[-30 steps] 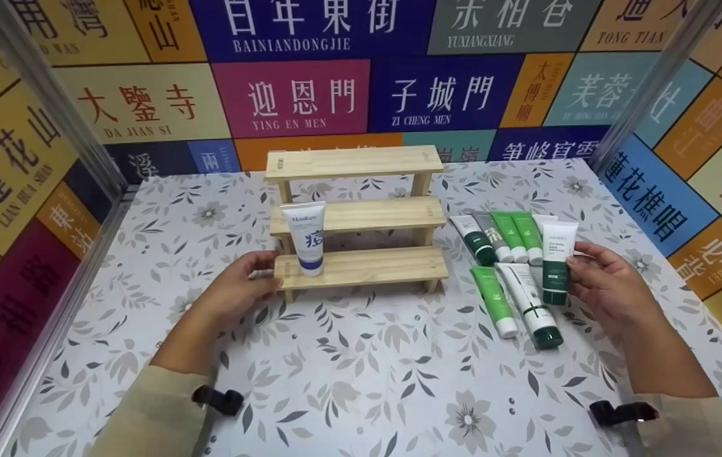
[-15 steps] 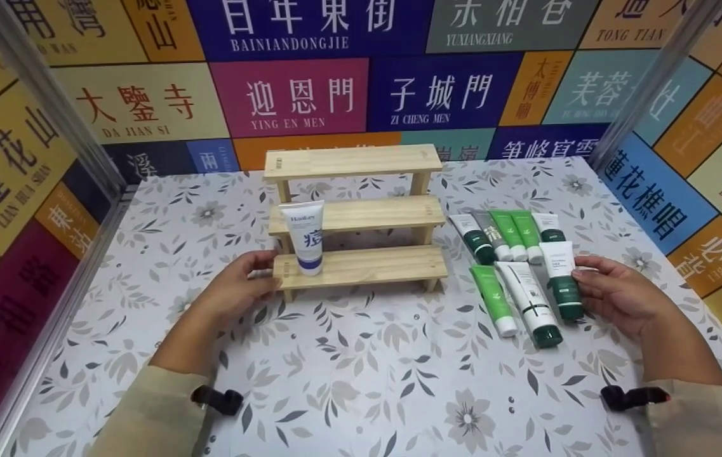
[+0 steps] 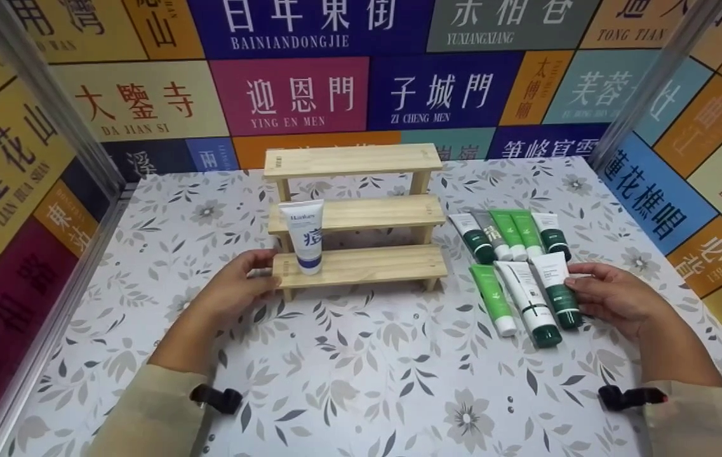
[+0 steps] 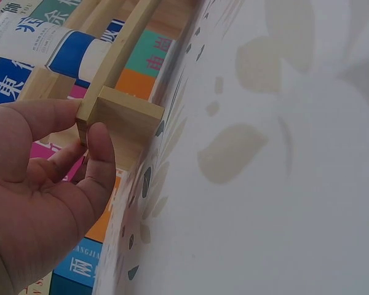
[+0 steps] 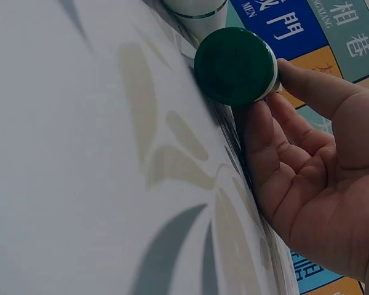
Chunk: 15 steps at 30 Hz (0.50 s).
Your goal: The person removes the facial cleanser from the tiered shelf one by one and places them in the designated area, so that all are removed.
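My left hand [image 3: 243, 285] pinches the left end of the lowest step of a three-tier wooden display stand [image 3: 361, 266], thumb above and fingers below in the left wrist view. A white and blue tube [image 3: 305, 238] stands upright on that step, close to the hand. At the right, my right hand [image 3: 611, 292] holds a white and dark green tube [image 3: 551, 273] by its side, low over the table. Its round green cap [image 5: 235, 66] faces the right wrist camera, with thumb and fingers on the tube behind it.
Left of the held tube lie a larger white tube [image 3: 522, 292] and a green tube [image 3: 493, 298]. Behind them is a row of several tubes, including a grey one [image 3: 493, 236] and a white-green one [image 3: 551, 231]. Printed panels [image 3: 361, 95] wall in the flower-patterned table [image 3: 361, 381].
My right hand has lowered the white and dark green tube toward the table, beside the larger white tube, uncovering the tube behind it. The left hand keeps its grip on the stand.
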Motion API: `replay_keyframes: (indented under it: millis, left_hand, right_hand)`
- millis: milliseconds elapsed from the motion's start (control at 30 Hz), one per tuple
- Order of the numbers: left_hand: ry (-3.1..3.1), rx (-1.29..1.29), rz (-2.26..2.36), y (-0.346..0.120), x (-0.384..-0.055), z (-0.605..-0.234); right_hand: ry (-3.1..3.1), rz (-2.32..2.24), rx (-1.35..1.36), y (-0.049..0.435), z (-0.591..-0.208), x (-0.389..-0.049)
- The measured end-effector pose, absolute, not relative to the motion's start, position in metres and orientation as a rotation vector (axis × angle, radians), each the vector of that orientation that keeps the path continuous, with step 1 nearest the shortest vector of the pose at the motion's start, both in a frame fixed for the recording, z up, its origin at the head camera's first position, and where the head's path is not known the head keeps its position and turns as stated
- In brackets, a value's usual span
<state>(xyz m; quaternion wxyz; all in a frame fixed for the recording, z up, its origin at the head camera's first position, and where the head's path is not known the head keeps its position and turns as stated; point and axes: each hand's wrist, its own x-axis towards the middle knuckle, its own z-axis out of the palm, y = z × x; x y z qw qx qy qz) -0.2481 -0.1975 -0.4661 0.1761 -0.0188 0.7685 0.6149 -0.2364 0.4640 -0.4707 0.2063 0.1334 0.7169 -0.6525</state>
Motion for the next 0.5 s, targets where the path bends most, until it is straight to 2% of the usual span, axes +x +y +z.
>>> replay_keyframes:
  millis: [500]
  left_hand:
    - [2.212, -0.068, 1.699, -0.1975, -0.2475, -0.4646]
  right_hand:
    - [2.108, -1.654, 0.389, 0.4575, -0.4698, -0.2378]
